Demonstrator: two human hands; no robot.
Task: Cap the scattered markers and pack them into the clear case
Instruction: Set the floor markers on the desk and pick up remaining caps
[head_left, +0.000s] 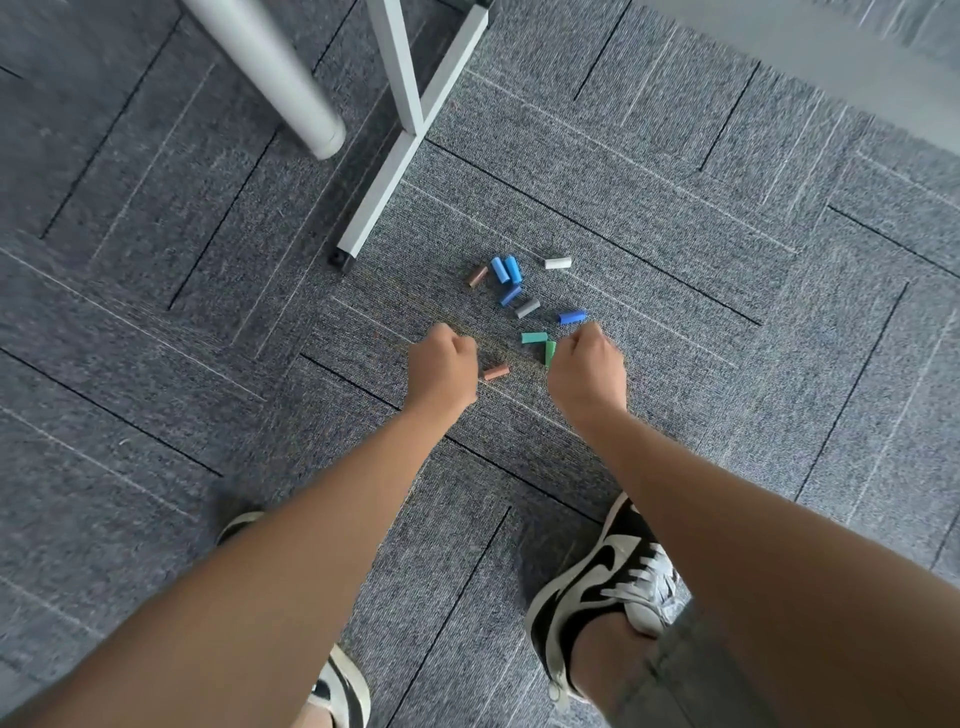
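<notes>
Several short marker caps lie loose on the grey carpet: a brown cap (477, 275), light blue caps (506, 269), a white cap (558, 263), a grey cap (527, 308), a dark blue cap (572, 317) and a teal cap (535, 338). My left hand (441, 369) is down at the carpet with its fingers curled under, just left of another brown cap (496, 371). Curled the same way, my right hand (587, 366) touches or hides the end of a green cap (549, 353). Both palms face away, so their insides are hidden.
A white square table leg (387, 171) with a black foot stands just behind and left of the caps, with a round white leg (291, 83) further left. A pale tabletop edge (831, 52) fills the top right. My black-and-white shoes (602, 577) stand close below.
</notes>
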